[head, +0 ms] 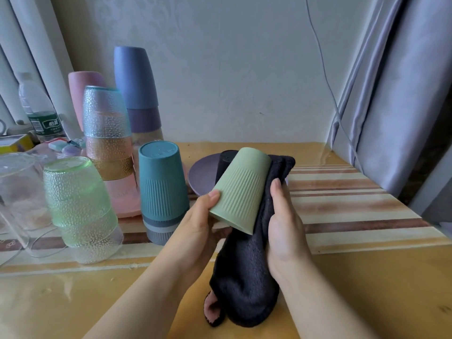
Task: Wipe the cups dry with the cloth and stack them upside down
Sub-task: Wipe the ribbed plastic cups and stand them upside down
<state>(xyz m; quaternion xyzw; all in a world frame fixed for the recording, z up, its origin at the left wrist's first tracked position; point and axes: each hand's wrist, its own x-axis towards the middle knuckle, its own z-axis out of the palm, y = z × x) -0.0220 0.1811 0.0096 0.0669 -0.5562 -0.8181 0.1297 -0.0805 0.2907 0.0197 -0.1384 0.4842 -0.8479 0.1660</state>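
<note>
A pale green ribbed cup is tilted in mid-air, base up and away, rim toward me. My left hand grips it near the rim. My right hand presses a dark fluffy cloth against the cup's right side; the cloth hangs down to the table. Left of it stands a teal ribbed cup upside down on a stack of grey ones. A dark cup sits upside down on a purple plate behind the green cup.
Upside-down stacks fill the left: green dimpled glasses, teal and amber glasses on a pink plate, blue and purple cups, a pink cup. A water bottle and clear glass stand far left. Curtain on the right.
</note>
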